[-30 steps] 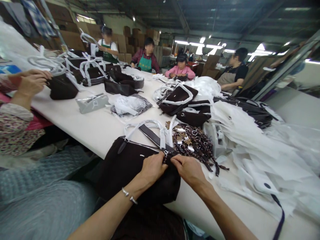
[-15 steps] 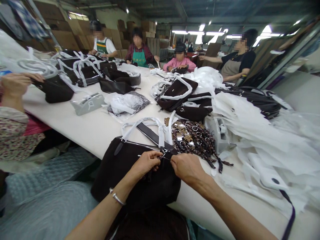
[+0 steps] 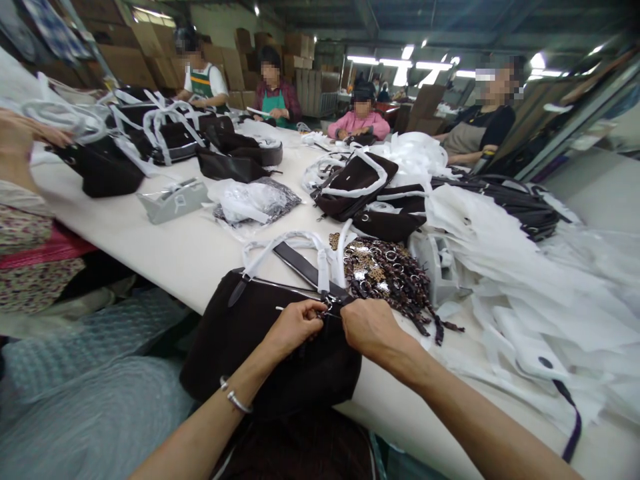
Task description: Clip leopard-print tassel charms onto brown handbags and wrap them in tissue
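A dark brown handbag [image 3: 240,353] rests at the table's near edge, its two handles [image 3: 295,241] wrapped in white. My left hand [image 3: 299,327] is closed in a pinch at a small metal clasp [image 3: 328,303] near the base of a handle; a thin white piece sticks out beside the fingers. At the bag's top right corner my right hand [image 3: 371,328] is closed around something that its fingers hide. A black strap [image 3: 296,265] lies behind the bag's opening. Just beyond my right hand is a heap of braided charms [image 3: 390,273] with rings and chains.
The white table [image 3: 165,257] carries more dark bags [image 3: 355,183], a tape dispenser [image 3: 173,200], a plastic-wrapped packet [image 3: 255,203] and white sheets [image 3: 520,253]. Bubble wrap [image 3: 100,413] lies lower left. A person's hand [image 3: 30,130] holds a bag at the left; other people sit beyond.
My hands stay at the clasp and bag corner, with only slight finger shifts. The person at the left has moved a hand leftward, and the person at the right has turned and lowered an arm.
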`<action>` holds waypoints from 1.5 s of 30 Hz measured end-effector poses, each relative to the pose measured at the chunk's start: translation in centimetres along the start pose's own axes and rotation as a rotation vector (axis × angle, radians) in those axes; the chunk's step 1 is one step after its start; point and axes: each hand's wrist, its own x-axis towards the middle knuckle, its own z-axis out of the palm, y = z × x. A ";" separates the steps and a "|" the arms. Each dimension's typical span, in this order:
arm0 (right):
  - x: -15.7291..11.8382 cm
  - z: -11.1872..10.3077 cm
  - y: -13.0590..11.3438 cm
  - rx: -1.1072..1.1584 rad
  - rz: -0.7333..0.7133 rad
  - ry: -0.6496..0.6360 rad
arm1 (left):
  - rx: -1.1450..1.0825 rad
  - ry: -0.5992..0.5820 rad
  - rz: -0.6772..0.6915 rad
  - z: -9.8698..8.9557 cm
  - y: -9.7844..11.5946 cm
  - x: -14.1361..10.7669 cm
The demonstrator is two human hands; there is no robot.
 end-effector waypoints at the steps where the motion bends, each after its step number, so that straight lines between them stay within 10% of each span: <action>1: 0.1 0.0 0.0 0.004 0.008 -0.012 | 0.008 0.002 0.003 0.0 0.1 -0.1; 15: 1.0 0.8 -0.5 0.019 0.024 0.040 | 0.280 0.071 0.152 0.2 0.7 -0.2; 28: 1.1 3.0 0.2 0.069 0.025 0.109 | 1.208 0.082 0.473 0.9 0.8 0.6; 45: 2.0 3.1 0.4 0.100 -0.003 0.054 | 1.302 0.162 0.475 0.5 0.9 0.0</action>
